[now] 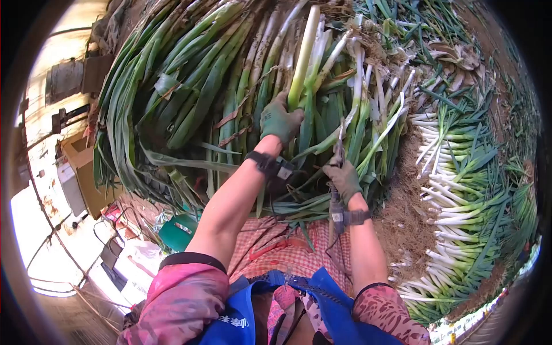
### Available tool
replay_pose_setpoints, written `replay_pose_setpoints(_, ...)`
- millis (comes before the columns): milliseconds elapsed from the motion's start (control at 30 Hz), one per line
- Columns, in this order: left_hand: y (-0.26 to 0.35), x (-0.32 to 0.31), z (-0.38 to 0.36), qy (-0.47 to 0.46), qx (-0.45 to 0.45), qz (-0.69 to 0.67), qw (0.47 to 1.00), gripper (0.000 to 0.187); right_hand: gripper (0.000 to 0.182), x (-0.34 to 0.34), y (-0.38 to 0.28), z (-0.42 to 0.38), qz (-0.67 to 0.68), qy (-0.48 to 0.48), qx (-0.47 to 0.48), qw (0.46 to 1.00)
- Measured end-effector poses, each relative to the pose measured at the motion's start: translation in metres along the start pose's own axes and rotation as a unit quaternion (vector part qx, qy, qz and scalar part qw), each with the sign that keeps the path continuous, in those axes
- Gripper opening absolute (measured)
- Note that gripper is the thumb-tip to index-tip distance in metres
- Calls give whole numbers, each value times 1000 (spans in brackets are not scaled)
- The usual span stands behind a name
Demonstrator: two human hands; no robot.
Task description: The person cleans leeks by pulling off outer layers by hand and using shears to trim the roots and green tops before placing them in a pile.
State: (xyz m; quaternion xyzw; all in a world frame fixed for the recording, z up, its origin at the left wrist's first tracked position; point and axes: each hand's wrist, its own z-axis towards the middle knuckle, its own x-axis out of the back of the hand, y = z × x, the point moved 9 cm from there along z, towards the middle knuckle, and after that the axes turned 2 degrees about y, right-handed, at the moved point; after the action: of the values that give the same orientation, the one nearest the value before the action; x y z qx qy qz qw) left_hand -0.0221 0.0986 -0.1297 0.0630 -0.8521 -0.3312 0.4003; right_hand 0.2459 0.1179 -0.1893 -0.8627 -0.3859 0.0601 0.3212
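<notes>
My left hand point(280, 119), in a green glove, is closed round the lower part of a thick leek point(303, 54) whose pale stalk stands up from the pile. Near the pile's front right, my right hand point(344, 177), also gloved, is wrapped round a dark tool point(336, 198) with a cable. The tool's thin tip points up among the leaves. Under and beyond both hands lies a large heap of long green leeks point(195, 86), with dirty roots at the back. Both wrists wear dark bands.
Cleaned white-stemmed leeks point(451, 213) lie in a curved row at the right, beside loose roots and soil point(405, 230). A cardboard box point(83, 172) and a green container point(177, 233) are at the left. Checked cloth point(276, 236) covers my lap.
</notes>
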Motion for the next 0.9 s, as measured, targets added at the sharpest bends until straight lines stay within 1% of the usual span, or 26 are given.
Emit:
replay_pose_setpoints(33,4,12,-3,15,-33,-147,989,38,22,2,7,-7,17,-3,-31,999)
replay_pose_setpoints(67,8,27,0,62,-88,-290,951,32,23,4,8,-10,6,2,-19,1000)
replay_pose_setpoints(100,33,56,-8,72,-109,-382,915,25,23,3,10,-10,-9,3,-6,1000)
replay_pose_setpoints(133,60,87,-15,82,-142,-423,891,20,23,2,7,-10,-27,-2,10,1000)
replay_pose_setpoints(167,87,114,-28,61,-98,-537,836,18,25,3,-7,-14,-91,1,3,996)
replay_pose_setpoints(200,98,137,-31,46,-121,-568,813,19,27,-1,-23,-20,-156,-4,4,988)
replay_pose_setpoints(233,101,157,-38,37,-125,-613,780,26,27,-4,-22,-16,-154,-9,19,988)
replay_pose_setpoints(267,88,171,-39,58,-111,-605,786,26,27,-4,-14,-9,-151,-17,33,988)
replay_pose_setpoints(300,78,179,-48,51,-116,-664,737,26,25,-4,1,7,-114,-28,50,992)
replay_pose_setpoints(333,59,182,-53,72,-90,-700,705,27,24,-2,13,17,-109,-36,51,992)
replay_pose_setpoints(400,6,204,-86,161,-14,-701,695,24,24,2,24,28,-132,-46,45,989)
replay_pose_setpoints(433,-22,215,-104,194,3,-731,654,27,22,-10,6,14,-136,-69,93,984)
replay_pose_setpoints(467,-54,225,-126,222,21,-761,609,30,20,-12,2,7,-186,-88,119,971)
replay_pose_setpoints(500,-90,245,-152,253,56,-745,614,30,19,-13,-1,2,-234,-106,146,955)
replay_pose_setpoints(533,-140,271,-174,299,27,-727,618,25,18,-6,12,8,-325,-118,153,926)
replay_pose_setpoints(567,-194,301,-203,335,58,-726,598,24,17,1,18,5,-354,-92,98,926)
replay_pose_setpoints(600,-256,361,-242,365,11,-541,757,33,19,9,21,1,-379,-62,45,922)
replay_pose_setpoints(633,-317,419,-290,409,43,-460,787,41,25,10,30,4,-352,-93,66,929)
replay_pose_setpoints(667,-365,480,-340,455,96,-326,823,35,26,12,28,4,-361,-93,67,925)
replay_pose_setpoints(700,-402,541,-395,477,181,-89,855,32,27,12,28,-1,-371,-91,66,922)
replay_pose_setpoints(733,-429,590,-446,440,280,175,835,32,28,16,27,-2,-379,-88,65,919)
replay_pose_setpoints(767,-448,621,-480,390,349,344,779,36,29,13,24,-5,-370,-107,74,920)
replay_pose_setpoints(800,-458,635,-507,359,392,427,731,42,29,11,19,-6,-382,-102,65,916)
replay_pose_setpoints(833,-475,636,-530,384,407,411,719,44,29,11,13,-7,-395,-99,54,912)
replay_pose_setpoints(867,-507,620,-535,428,424,349,718,45,29,11,9,-8,-406,-93,44,908)
replay_pose_setpoints(900,-519,602,-536,474,435,288,710,46,30,9,3,-7,-404,-89,62,908)
